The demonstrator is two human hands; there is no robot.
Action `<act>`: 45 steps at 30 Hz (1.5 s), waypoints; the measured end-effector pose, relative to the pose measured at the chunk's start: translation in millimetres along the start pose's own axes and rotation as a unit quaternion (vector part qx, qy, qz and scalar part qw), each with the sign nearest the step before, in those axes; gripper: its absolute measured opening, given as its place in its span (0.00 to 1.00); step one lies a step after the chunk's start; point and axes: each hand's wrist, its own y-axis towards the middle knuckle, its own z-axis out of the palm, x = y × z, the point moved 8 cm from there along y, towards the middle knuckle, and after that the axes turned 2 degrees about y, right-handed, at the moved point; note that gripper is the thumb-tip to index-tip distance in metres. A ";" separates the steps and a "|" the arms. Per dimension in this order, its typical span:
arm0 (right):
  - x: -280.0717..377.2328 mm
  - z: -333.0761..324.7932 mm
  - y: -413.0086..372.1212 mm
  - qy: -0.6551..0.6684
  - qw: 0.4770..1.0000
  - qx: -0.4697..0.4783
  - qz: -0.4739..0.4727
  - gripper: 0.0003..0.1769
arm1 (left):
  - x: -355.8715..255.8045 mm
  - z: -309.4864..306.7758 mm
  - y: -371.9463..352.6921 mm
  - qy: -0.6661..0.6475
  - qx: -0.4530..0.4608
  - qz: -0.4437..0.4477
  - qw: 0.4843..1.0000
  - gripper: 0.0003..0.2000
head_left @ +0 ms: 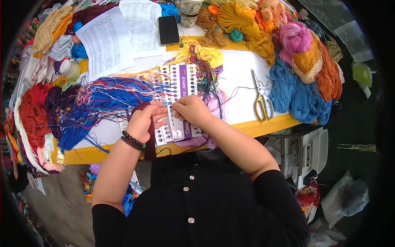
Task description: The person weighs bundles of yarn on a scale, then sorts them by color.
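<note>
Maroon thread [150, 142] sits gripped in the left hand [145, 120]; right hand [190, 110] pinches the card [181, 80]. Loose blue strands [119, 92] nearby could tangle it.

Bright even daylight, dark fisheye-warped edges

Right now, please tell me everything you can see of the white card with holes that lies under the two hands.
The card is long, white, seemingly stiff paper, with rows of small round holes and a purple printed band along its middle. It lies flat on the table. Blue, red and pale threads run from its left holes and fan out leftwards. The left hand, holding dark maroon thread, and the right hand rest on its near part.
</note>
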 end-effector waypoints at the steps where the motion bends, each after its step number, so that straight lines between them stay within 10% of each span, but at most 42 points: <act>1: -1.9 -0.9 -0.3 0.029 0.999 -0.003 0.016 0.15 | 0.6 3.1 3.8 -0.003 0.004 0.028 1.000 0.12; 14: 18.6 1.0 -9.2 -0.080 0.996 0.005 -0.051 0.15 | -12.3 7.7 14.3 0.229 -0.055 0.172 0.956 0.13; 17: 0.5 1.8 -7.8 0.066 0.997 0.004 -0.032 0.14 | -29.2 2.9 6.2 0.354 -0.074 0.262 0.895 0.13; 22: -11.1 4.3 -7.2 0.158 0.987 0.013 -0.035 0.11 | -21.0 18.0 1.5 -0.023 0.048 0.155 0.986 0.08; 28: -11.6 6.3 -11.3 0.389 0.918 0.063 0.047 0.05 | -13.9 36.1 -5.7 0.275 0.076 0.281 0.916 0.21; 34: -10.4 11.0 -7.8 0.068 0.996 0.040 -0.032 0.14 | -58.7 -54.2 -36.9 0.025 -0.074 0.218 0.973 0.14; 39: -9.6 12.1 -9.2 0.036 0.998 0.039 -0.023 0.14 | -133.5 -169.4 -80.3 -0.178 0.071 0.424 0.885 0.19; 41: -9.1 13.2 -8.0 0.025 0.999 0.033 -0.032 0.14 | -149.9 -198.2 -92.1 -0.191 -0.037 0.480 0.855 0.20; 43: -7.9 13.6 -8.0 -0.004 0.999 0.031 -0.041 0.11 | -115.0 -243.9 -40.9 -0.214 -0.090 0.336 0.913 0.21; 45: 12.7 9.4 -22.8 -0.043 0.995 -0.036 -0.083 0.08 | -82.5 -145.0 -58.6 -0.112 -0.100 0.239 0.959 0.20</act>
